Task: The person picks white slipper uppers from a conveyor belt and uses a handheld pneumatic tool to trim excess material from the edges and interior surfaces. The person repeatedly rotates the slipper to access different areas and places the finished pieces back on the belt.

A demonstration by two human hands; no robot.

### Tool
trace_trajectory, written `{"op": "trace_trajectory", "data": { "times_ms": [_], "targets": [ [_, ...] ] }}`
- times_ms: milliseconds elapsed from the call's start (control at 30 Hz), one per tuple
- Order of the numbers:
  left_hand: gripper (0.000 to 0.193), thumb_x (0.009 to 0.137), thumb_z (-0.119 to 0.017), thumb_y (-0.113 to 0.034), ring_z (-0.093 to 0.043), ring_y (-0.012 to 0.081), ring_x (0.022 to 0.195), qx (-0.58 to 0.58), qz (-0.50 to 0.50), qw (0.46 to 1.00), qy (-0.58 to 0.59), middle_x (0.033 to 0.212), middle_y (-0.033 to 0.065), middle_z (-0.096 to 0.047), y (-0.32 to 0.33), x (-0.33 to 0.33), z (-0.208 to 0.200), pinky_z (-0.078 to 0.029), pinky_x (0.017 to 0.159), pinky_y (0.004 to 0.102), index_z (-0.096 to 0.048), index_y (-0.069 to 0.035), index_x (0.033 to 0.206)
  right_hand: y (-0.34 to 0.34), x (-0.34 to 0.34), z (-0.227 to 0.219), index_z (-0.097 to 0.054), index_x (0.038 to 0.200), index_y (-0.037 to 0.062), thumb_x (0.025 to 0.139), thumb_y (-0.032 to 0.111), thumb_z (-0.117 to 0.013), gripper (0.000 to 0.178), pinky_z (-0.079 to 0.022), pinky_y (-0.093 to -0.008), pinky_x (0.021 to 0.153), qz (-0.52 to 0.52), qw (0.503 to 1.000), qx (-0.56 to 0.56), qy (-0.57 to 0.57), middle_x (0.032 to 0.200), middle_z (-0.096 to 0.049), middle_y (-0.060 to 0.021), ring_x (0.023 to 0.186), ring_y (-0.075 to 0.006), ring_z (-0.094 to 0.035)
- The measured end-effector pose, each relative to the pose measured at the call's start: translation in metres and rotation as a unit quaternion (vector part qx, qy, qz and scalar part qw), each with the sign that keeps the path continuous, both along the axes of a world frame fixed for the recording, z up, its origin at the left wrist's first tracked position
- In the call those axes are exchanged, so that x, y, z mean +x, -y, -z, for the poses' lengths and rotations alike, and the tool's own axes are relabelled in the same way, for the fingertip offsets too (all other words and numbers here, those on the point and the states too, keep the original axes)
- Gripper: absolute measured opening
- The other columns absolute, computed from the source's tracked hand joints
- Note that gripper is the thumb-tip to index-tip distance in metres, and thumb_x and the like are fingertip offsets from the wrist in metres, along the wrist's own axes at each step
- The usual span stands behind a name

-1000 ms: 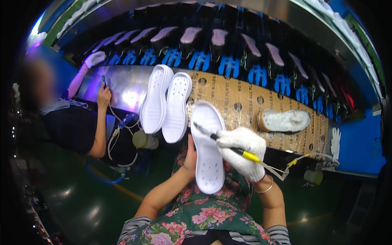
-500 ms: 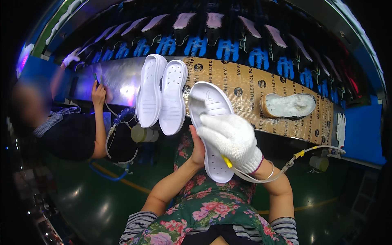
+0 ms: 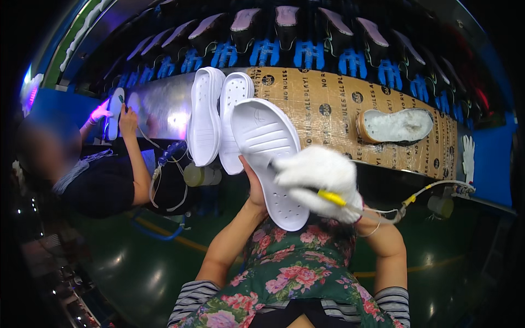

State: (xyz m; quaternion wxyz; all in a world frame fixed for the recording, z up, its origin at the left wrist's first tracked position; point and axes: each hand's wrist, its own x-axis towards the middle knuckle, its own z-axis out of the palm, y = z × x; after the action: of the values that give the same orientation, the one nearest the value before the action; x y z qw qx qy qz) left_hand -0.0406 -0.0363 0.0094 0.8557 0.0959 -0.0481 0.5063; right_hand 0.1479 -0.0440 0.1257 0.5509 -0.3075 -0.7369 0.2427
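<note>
My bare left hand (image 3: 255, 188) grips a white shoe sole (image 3: 268, 134) along its left edge and holds it tilted, hollow side up. Ridges cross its wide end and small holes dot the narrow end. My gloved right hand (image 3: 320, 177) is closed round a yellow-handled brush (image 3: 332, 198) with a hose trailing from it. A dark tip shows by the fingers, over the middle of the sole; whether it touches cannot be made out. Behind, one white sole (image 3: 205, 120) stands beside another sole (image 3: 236, 87), which the held one partly covers.
Brown printed cardboard (image 3: 311, 104) covers the bench, bearing a crusted sole-shaped piece (image 3: 399, 127). A white glove (image 3: 468, 158) hangs at right. Shoe lasts (image 3: 286, 16) on blue holders (image 3: 309, 54) line the back. At left a co-worker (image 3: 98, 169) holds a white sole (image 3: 114, 115) and a green tool.
The held sole has shifted left and turned its wide end leftward. My right hand has moved back to the right, uncovering the ridges. The co-worker now has a sole in hand.
</note>
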Motion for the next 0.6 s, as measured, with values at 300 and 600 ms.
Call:
{"op": "trace_trajectory", "data": {
  "times_ms": [300, 600],
  "targets": [
    [0.122, 0.081, -0.025, -0.104, -0.069, 0.0340, 0.111, -0.022, 0.047, 0.984, -0.168, 0.130, 0.0213, -0.066, -0.021, -0.017, -0.002, -0.057, 0.097, 0.0496, -0.046, -0.007, 0.152, 0.015, -0.009, 0.015, -0.079, 0.102, 0.0119, 0.075, 0.010, -0.083, 0.027, -0.059, -0.0404, 0.078, -0.057, 0.998, 0.004, 0.022, 0.114, -0.079, -0.0136, 0.094, -0.0302, -0.076],
    [0.131, 0.070, -0.037, -0.109, -0.065, 0.0395, 0.110, 0.034, 0.118, 0.992, -0.032, 0.119, 0.0260, -0.065, -0.046, -0.005, -0.003, -0.058, 0.088, 0.0524, -0.059, 0.006, 0.127, 0.027, -0.020, 0.028, -0.079, 0.106, 0.0138, 0.074, 0.009, -0.083, 0.033, -0.060, -0.0394, 0.077, -0.043, 0.997, 0.040, 0.050, 0.114, -0.078, -0.0084, 0.095, -0.0272, -0.076]
  ]
}}
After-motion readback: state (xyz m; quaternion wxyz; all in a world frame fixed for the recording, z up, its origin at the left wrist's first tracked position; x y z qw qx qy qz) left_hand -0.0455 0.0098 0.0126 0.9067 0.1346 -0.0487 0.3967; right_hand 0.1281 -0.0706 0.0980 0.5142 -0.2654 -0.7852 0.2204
